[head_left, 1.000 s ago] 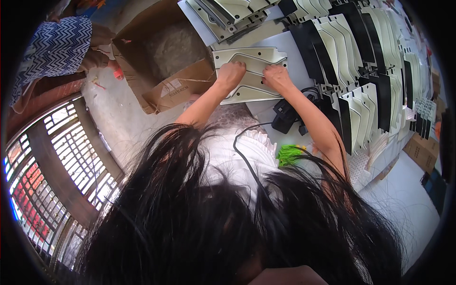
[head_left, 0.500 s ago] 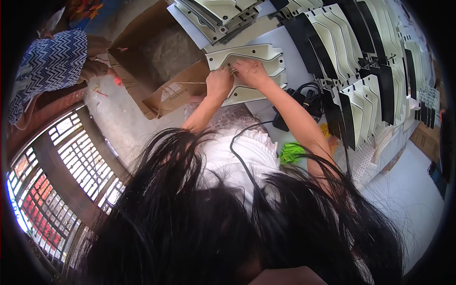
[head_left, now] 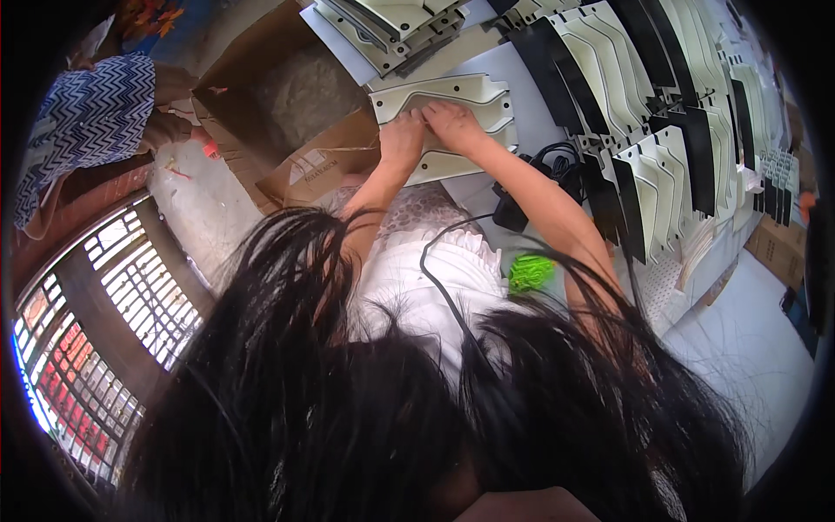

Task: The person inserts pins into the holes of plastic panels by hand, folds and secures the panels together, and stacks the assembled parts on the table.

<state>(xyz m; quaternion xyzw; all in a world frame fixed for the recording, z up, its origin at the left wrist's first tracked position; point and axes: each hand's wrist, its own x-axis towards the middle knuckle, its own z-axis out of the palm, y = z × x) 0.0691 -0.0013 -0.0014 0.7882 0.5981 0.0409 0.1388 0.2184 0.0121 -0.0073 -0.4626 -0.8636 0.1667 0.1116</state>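
Note:
A cream moulded panel (head_left: pixel 483 92) with dark holes and a raised, stepped rib lies in front of me on the work surface. Both of my hands are bent over its left part, fingertips almost meeting near the rib. My left hand (head_left: pixel 403 139) is closed, its fingers pinched down against the panel. Beside it, my right hand (head_left: pixel 451 127) is closed too, fingers curled toward the left fingertips. Whatever sits between the fingers is too small or too hidden to make out.
An open cardboard box (head_left: pixel 300 170) stands to the left. Stacked cream panels (head_left: pixel 396 52) lie beyond my hands; rows of cream and black ones (head_left: pixel 600 61) fill the right. A black adapter (head_left: pixel 513 209) with cable and a green bundle (head_left: pixel 531 273) lie nearer. Another person's patterned sleeve (head_left: pixel 96 109) shows far left.
The whole view has shifted slightly. Both hands stay at nearly the same spot on the panel, with their fingertips still close together.

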